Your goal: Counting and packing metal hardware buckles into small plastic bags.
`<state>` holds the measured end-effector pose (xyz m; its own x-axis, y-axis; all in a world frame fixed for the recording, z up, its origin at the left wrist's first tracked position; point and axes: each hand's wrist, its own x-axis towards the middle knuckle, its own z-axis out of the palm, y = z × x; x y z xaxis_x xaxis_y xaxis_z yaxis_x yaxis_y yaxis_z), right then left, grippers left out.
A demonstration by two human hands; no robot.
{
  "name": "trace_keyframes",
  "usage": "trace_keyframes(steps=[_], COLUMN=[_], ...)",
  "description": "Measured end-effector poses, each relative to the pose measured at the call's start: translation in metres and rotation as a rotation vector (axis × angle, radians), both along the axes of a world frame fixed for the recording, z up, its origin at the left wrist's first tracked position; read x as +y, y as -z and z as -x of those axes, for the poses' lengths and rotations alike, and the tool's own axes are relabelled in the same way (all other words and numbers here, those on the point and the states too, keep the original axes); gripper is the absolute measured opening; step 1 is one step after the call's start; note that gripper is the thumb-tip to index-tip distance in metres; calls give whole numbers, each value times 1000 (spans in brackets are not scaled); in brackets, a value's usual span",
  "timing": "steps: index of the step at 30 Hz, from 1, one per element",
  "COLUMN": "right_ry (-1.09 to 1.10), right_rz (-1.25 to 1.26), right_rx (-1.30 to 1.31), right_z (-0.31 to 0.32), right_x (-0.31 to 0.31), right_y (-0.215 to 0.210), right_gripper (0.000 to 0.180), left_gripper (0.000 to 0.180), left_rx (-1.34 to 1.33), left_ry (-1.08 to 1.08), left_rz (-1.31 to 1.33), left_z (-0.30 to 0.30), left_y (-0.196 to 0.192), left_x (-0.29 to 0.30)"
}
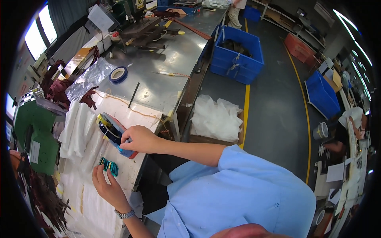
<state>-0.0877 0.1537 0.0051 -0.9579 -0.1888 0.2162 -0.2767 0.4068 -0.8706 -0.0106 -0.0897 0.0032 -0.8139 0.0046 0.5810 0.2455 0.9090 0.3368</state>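
My right hand (139,139) reaches across from the right, its fingers curled closed at the near end of a blue-grey tape dispenser (119,129). A roll with a yellow rim sits in the dispenser. Whether a tape end lies between those fingers is too small to see. My left hand (108,188), with a metal watch on the wrist, has its fingertips on a shiny teal bundle (111,167) of narrow pieces. The thumb is mostly hidden. Both hands are over the white-covered bench top.
Rolled clear plastic bags (75,129) lie left of the dispenser, beside a green machine (33,137). Farther up the metal table are a blue tape roll (118,74) and a dark stick (134,95). A box of white plastic (217,118) and a blue bin (238,55) stand on the floor.
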Motion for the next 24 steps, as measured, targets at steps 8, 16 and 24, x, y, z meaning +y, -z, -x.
trace_keyframes(steps=[8,16,24], right_ry=[-12,-139,-290], right_rz=[158,588,633], right_rx=[4,-287,-716], right_z=[7,-6,-133], right_x=[-6,6,36], right_y=[8,-5,-13], right_gripper=[25,19,10], left_gripper=[47,60,68], left_rx=[97,86,75], left_ry=[236,275,268], left_rz=[132,239,347], left_z=[30,62,66], left_y=[-31,-32,-25], left_x=[52,52,38])
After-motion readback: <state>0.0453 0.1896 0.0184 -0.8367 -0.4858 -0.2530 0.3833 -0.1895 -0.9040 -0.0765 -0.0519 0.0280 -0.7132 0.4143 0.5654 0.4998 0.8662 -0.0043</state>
